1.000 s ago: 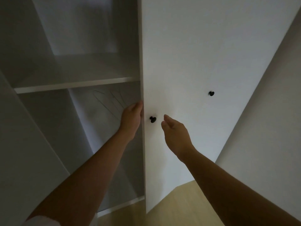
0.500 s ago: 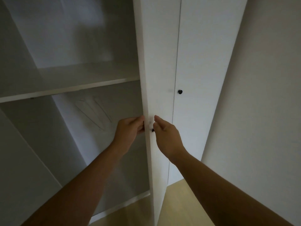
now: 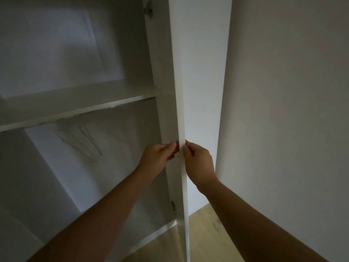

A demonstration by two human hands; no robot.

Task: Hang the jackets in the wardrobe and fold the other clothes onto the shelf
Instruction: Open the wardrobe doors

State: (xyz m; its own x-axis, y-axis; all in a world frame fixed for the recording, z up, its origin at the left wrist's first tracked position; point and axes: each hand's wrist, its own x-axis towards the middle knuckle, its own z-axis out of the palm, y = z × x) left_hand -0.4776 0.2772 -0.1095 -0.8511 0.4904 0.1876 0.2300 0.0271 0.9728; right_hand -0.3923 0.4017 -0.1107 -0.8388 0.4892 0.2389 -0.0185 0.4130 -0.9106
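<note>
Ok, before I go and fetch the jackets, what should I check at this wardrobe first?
1. Door open wide: ok, it stands edge-on.
2. Hands free: not ok, left hand and right hand both grip the door edge.
3. Shelf has room: ok, its visible part is bare.
4. Hanging rail: cannot tell, none in view.
5. Hangers: cannot tell, only faint lines on the back panel.

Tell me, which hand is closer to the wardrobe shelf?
Left. The left hand is at the door's inner side, below and right of the shelf. The right hand is on the door's outer side, with the door between it and the shelf.
</note>
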